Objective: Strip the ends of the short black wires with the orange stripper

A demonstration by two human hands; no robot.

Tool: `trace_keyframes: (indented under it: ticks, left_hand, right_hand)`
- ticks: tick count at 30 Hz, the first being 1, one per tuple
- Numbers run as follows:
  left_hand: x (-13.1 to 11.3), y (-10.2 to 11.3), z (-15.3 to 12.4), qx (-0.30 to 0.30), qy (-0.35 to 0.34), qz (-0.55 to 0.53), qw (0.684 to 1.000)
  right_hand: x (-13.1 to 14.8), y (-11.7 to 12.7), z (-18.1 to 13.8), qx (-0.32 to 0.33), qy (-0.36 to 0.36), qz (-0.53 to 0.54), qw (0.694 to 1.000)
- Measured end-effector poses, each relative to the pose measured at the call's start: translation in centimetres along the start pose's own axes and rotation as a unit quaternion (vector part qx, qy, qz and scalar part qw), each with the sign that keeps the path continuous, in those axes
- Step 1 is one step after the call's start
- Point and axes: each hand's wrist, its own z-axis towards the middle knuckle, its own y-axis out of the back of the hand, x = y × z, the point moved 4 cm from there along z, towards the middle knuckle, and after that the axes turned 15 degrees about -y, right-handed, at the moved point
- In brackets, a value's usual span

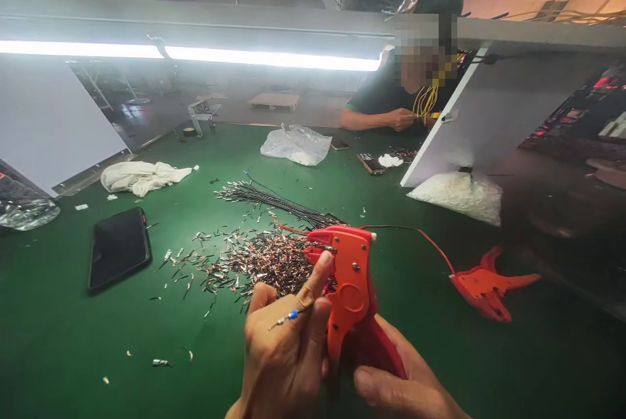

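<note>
My right hand (405, 380) is closed round the handles of a red-and-orange wire stripper (349, 269), held upright with its jaws facing left. Pinched in my left hand (283, 341) is a thin black wire; its end, with a blue sleeve (293, 315) and a metal terminal, sticks out over the back of the hand. The left index fingertip is at the stripper's jaws. I cannot tell whether the wire's other end is between them. Behind the hands lie a heap of cut wire scraps (264, 256) and a bundle of black wires (283, 201) with metal ends.
A second wire stripper (489, 282) lies right on the green table (195, 367), a red cord running from it. Left are a phone (120, 249) and white cloth (141, 178). Farther back are plastic bags (296, 145), a white divider (440, 119) and a person (376, 100) handling yellow wires.
</note>
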Motion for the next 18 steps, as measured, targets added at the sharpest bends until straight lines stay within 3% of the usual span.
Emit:
trace_keyframes:
  ticks: [6, 14, 18]
  left_hand:
    - [-0.5, -0.4, -0.2, 0.041, -0.045, -0.026, 0.998]
    - [0.5, -0.3, -0.1, 0.049, 0.076, -0.106, 0.990]
    - [0.6, 0.0, 0.3, 0.049, 0.090, -0.112, 0.988]
  right_hand:
    - [-0.2, 0.2, 0.2, 0.055, -0.013, 0.108, 0.993]
    - [0.0, 0.8, 0.1, 0.086, 0.009, 0.165, 0.982]
    - [-0.1, 0.6, 0.1, 0.100, -0.013, 0.169, 0.980]
